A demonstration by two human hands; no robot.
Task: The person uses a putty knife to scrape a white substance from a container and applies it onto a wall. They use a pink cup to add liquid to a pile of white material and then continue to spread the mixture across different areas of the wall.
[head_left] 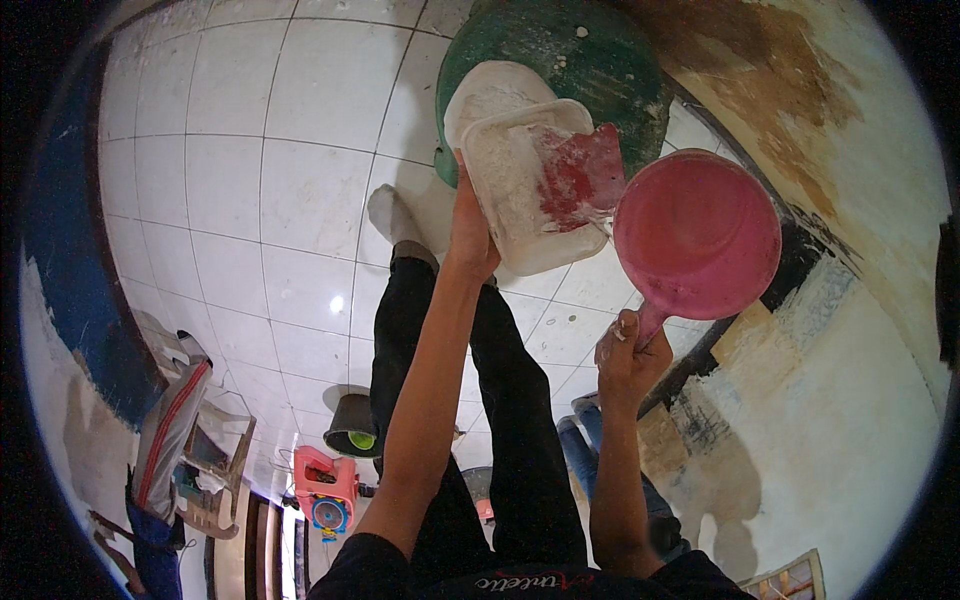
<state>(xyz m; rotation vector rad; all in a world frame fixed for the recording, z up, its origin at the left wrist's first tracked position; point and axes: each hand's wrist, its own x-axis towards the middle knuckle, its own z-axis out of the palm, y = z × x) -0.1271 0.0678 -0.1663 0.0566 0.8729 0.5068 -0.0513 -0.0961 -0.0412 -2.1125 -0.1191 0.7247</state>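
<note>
My left hand [470, 232] grips the side of a white plastic tub [530, 262], its fingers mostly hidden under it. Pale powder [510, 185] lies in the tub. A flat red scraper [590, 175], smeared white, rests across the tub's right side. My right hand [632, 362], fingers dusted white, is closed round the handle of a pink water dipper [700, 240]. The dipper's rim is close to the tub's right edge, where a pale streak shows; I cannot tell whether it is water. Behind the tub, a white bowl [490, 85] sits on a round green surface [580, 50].
White floor tiles [310, 190] spread to the left. A patchy, stained wall [840, 370] runs along the right. Behind me are a dark bucket [352, 425], a pink plastic object with a blue wheel [325, 490] and a chair [215, 480] with cloth on it.
</note>
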